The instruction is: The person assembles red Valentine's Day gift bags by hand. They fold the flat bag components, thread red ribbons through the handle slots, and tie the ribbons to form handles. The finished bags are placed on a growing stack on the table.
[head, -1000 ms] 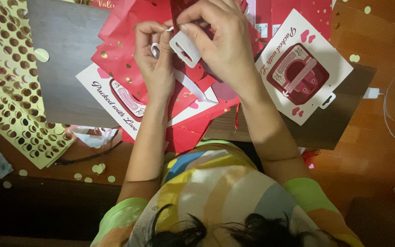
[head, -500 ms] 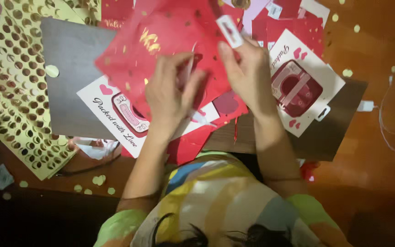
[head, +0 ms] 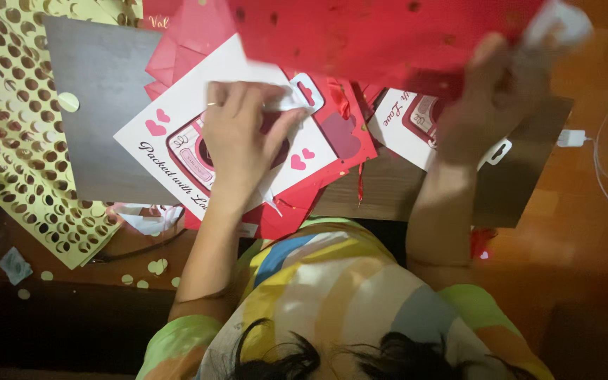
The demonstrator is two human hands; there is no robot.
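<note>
Near the board's edge (head: 107,190), left hand (head: 237,144) presses white card (head: 177,119).

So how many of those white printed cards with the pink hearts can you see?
2. One white card lies under the left hand; another sits beneath the right hand. The red sheet may hide more.

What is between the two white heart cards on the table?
In the head view, red paper lies between the left white card and the right white card.
</note>
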